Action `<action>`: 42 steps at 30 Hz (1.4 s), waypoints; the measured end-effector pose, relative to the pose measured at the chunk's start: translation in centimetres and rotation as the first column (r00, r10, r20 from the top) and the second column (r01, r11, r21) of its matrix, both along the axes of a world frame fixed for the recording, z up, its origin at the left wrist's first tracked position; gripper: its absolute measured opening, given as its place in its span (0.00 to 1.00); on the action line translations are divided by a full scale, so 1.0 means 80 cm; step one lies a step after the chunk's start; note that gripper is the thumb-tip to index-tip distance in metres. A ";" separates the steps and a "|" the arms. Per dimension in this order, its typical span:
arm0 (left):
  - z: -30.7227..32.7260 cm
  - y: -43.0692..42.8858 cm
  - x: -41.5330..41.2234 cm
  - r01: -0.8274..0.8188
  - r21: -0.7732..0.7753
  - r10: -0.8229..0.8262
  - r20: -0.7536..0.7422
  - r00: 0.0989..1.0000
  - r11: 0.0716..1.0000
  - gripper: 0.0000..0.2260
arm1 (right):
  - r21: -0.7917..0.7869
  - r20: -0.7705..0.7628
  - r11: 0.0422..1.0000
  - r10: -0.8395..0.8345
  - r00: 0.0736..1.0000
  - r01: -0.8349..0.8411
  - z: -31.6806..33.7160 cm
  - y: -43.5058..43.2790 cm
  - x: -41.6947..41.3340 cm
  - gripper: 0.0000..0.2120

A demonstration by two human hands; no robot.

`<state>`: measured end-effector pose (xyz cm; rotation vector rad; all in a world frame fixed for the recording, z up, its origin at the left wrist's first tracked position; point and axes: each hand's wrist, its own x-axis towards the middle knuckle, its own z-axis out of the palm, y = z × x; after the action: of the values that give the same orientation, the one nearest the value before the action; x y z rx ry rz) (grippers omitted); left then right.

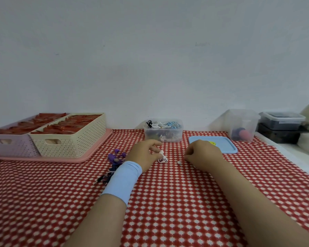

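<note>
My left hand (144, 154), with a light blue wristband on the wrist, pinches a small bundle of white earphones (163, 157) just above the red-and-white checked tablecloth (168, 202). A loose white earbud (179, 162) lies on the cloth between my hands. My right hand (202, 155) rests on the cloth just right of that earbud, fingers curled under. No cord shows in it. Purple and dark earphones (116, 156) lie tangled to the left of my left wrist.
A clear tub (163, 135) with several coiled earphones stands behind my hands, and its blue lid (229, 148) lies to the right. Cream (75, 139) and lilac (11, 145) baskets sit on a pink tray at left. A clear box (243, 125) and stacked dark containers (282, 127) stand at right.
</note>
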<state>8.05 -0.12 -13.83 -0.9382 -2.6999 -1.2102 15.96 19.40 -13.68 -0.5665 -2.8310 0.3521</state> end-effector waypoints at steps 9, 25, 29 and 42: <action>0.000 -0.013 -0.015 -0.130 -0.074 0.126 -0.057 0.990 0.989 0.15 | -0.053 -0.113 0.998 0.036 0.993 -0.042 0.002 -0.006 0.002 0.09; -0.003 -0.010 -0.017 -0.189 -0.148 0.187 -0.025 0.982 0.971 0.08 | -0.307 -0.252 0.909 0.210 0.945 -0.284 -0.005 -0.020 -0.002 0.05; 0.002 -0.007 -0.008 -0.154 -0.010 0.152 -0.094 0.984 0.988 0.05 | -0.536 -0.378 0.777 0.129 0.917 -0.330 -0.001 -0.023 0.003 0.05; 0.004 0.009 0.006 -0.060 0.380 0.024 0.101 0.995 0.923 0.10 | -0.812 -0.463 0.404 -0.005 0.886 -0.422 0.008 -0.022 0.011 0.04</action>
<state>8.55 0.62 -13.53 -0.7802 -2.3928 -1.7265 16.81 17.62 -13.02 -0.2021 -2.0554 1.8873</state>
